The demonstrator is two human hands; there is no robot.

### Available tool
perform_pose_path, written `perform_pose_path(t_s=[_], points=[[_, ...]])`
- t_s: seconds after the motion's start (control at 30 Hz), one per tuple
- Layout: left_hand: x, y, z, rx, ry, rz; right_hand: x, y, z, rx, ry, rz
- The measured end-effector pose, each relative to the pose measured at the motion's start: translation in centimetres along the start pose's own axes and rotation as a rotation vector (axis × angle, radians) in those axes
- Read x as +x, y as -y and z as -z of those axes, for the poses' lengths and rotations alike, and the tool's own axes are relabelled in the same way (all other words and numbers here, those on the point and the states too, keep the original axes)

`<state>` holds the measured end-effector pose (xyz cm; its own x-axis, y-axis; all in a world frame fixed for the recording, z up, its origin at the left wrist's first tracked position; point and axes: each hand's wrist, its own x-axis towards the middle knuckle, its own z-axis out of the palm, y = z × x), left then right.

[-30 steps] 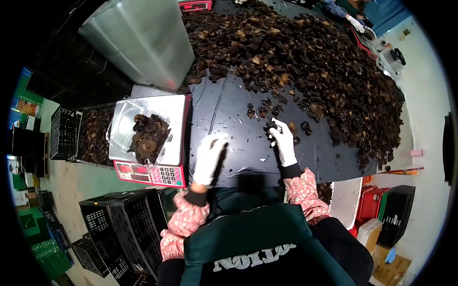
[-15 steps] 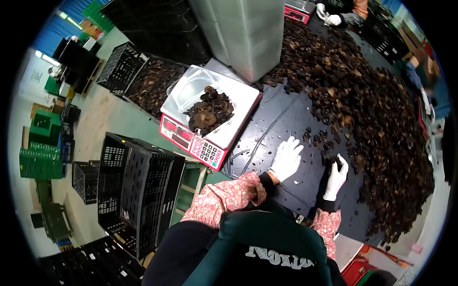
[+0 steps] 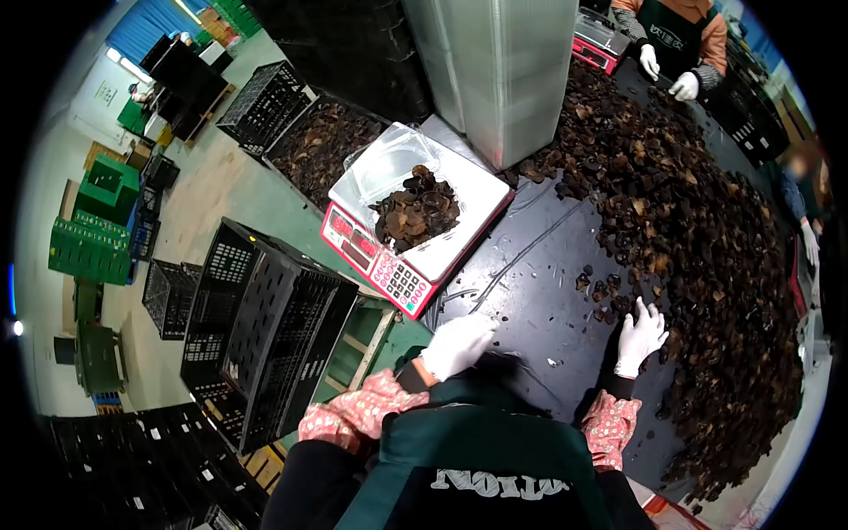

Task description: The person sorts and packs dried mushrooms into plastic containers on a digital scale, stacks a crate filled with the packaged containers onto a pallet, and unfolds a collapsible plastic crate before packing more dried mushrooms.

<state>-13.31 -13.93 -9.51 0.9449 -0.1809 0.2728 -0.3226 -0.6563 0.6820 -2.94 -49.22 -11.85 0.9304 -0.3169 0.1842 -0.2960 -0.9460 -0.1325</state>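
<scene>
My left hand (image 3: 459, 344), in a white glove, is over the near edge of the dark table, just below the scale. Its fingers are stretched out and it holds nothing visible. My right hand (image 3: 641, 337), also white-gloved, has its fingers apart at the edge of a large heap of dark brown, curled pieces that look like wood ear mushrooms (image 3: 707, 274). A few loose mushrooms (image 3: 606, 288) lie left of the heap. On the red and white weighing scale (image 3: 477, 205) is a clear plastic tray (image 3: 382, 166) with a small pile of mushrooms (image 3: 417, 212).
Tall stacked clear containers (image 3: 503, 79) stand behind the scale. Black crates (image 3: 274, 336) are at my left, and another crate of mushrooms (image 3: 322, 146) is beyond the scale. Across the heap, a co-worker's gloved hands (image 3: 685, 86) are near a second scale (image 3: 599, 49).
My left hand has drawn back from the table surface toward me and left. My right hand has opened from a curled shape and moved slightly right. The view has shifted.
</scene>
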Motion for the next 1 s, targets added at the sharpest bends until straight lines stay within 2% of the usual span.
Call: perform_pose_path(t_s=[0.03,0.07,0.1,0.13,0.17,0.2,0.27,0.3,0.37,0.43,0.5,0.57,0.63,0.67,0.7,0.77,0.8,0.83,0.9,0.93,0.97,1.0], points=[[-0.4,-0.3,1.7,0.046,-0.065,0.05,-0.2,0.5,0.6,-0.056,-0.097,0.063],[-0.5,-0.1,3.3,0.096,-0.221,0.034,0.0,1.2,1.3,0.009,-0.141,0.108],[-0.8,-0.4,5.3,-0.083,-0.291,0.291,0.0,2.3,2.0,0.145,-0.227,0.202],[-1.0,0.4,6.5,-0.064,-0.45,0.398,0.1,3.8,2.8,0.348,-0.146,0.269],[-1.7,2.3,7.5,-0.203,-0.555,0.605,0.0,5.9,3.4,0.551,-0.071,0.34],[-1.9,3.3,9.3,-0.223,-0.561,0.715,-0.2,8.7,4.8,0.681,0.042,0.347],[-1.1,6.3,10.5,-0.02,-0.63,0.545,-0.1,14.4,5.6,0.903,0.228,0.362],[-0.4,6.1,11.5,-0.333,-0.637,0.732,0.4,17.1,5.3,0.996,0.299,0.371],[-0.2,8.6,10.7,-0.526,-0.486,0.628,1.5,23.1,5.4,1.063,0.367,0.415],[1.8,7.0,11.3,-0.637,-0.451,0.727,3.4,29.0,4.7,1.202,0.516,0.391],[2.1,7.7,11.4,-0.882,-0.436,0.694,4.9,34.6,2.8,1.318,0.581,0.333],[1.9,8.2,12.1,-0.945,-0.407,0.672,6.7,38.4,1.8,0.698,0.23,0.863],[1.9,8.8,12.8,-0.992,-0.399,0.654,6.3,42.2,1.5,0.787,0.542,0.514],[1.9,9.2,13.1,-1.031,-0.393,0.638,6.0,43.5,1.3,0.763,0.456,0.517],[2.1,9.7,13.3,-1.036,-0.401,0.636,6.3,43.8,1.4,0.757,0.455,0.525],[2.0,10.7,13.3,-1.003,-0.385,0.593,7.0,43.3,1.6,1.415,0.745,0.373],[2.1,10.4,13.7,-1.018,-0.374,0.606,6.2,42.0,3.7,1.614,0.736,0.38],[2.2,10.2,14.0,-1.025,-0.37,0.632,5.7,41.1,5.9,1.677,0.756,0.326],[2.1,10.0,14.0,-1.034,-0.374,0.662,5.2,37.8,5.9,1.678,0.9,0.416],[1.9,10.3,13.8,-1.034,-0.378,0.665,4.6,35.8,5.8,1.307,0.698,0.594],[1.5,10.7,13.5,-1.162,-0.407,0.697,3.4,34.1,5.8,0.927,0.491,0.737],[1.4,10.8,13.3,-1.288,-0.432,0.73,0.9,33.7,6.3,1.019,0.433,0.543]])
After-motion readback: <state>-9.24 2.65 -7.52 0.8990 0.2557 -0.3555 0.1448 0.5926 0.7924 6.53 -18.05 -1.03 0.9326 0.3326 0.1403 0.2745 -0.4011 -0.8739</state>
